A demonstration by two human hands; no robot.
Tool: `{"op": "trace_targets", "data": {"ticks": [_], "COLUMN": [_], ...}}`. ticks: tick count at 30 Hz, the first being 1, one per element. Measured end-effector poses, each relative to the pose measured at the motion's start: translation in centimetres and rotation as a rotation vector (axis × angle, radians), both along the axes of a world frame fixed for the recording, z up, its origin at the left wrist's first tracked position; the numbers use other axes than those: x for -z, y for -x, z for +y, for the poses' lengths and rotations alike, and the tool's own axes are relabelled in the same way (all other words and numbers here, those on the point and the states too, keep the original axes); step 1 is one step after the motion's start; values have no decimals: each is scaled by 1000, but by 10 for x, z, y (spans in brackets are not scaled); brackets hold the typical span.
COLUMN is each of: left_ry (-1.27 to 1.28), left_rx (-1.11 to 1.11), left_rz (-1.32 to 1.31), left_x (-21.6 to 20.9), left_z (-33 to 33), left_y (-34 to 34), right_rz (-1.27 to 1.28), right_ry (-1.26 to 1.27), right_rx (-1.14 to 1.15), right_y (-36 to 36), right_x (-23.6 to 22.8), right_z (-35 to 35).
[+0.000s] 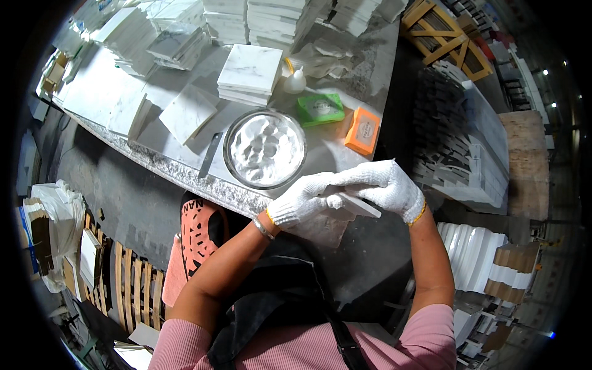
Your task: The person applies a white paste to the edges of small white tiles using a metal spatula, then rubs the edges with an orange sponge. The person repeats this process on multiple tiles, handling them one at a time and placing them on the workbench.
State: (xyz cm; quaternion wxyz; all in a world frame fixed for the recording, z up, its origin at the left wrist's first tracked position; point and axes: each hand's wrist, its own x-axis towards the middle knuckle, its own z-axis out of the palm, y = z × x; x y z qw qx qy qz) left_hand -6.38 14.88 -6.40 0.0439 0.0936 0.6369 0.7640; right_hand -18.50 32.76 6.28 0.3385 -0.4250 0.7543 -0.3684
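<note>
We see both gloved hands meeting just off the table's [330, 143] near edge, at the right; the left hand [301, 200] has its fingers closed narrowly on one end of a flat white piece [364, 206]; the right hand [390, 187] arches over it, fingers bent and reaching to the left's fingertips; whether those right fingers pinch the piece or only rest on it, we cannot tell. The piece slants out beneath the right palm, clear of the table; we judge that this grip leaves its face free and keeps it close to the body for a good look.

The bowl [226, 148] of lumpy white stuff [264, 150] sits near the table edge, probably for easy reach; the blade [211, 155] lies just left of it, likely for the same reason; the green box [320, 109] and orange box [362, 131] stand right of the bowl, apart from it; behind, the tile stack [251, 69] is piled flat, we suppose to save room.
</note>
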Motion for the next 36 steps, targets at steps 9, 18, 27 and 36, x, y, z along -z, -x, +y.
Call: {"op": "trace_targets", "data": {"ticks": [9, 18, 27, 36], "left_ry": [48, -44, -30, -43], "left_rx": [-2, 46, -62, 13], "left_rz": [28, 48, 6, 55], "left_x": [-3, -5, -1, -14], "left_z": [1, 1, 5, 0], "left_y": [1, 3, -3, 0], "right_rz": [80, -23, 153, 154], "right_ry": [3, 28, 112, 33], "right_rx": [-49, 219, 31, 44], "right_y": [-7, -28, -9, -18], "right_x": [-7, -3, 4, -6], "right_z": [8, 57, -1, 39]}}
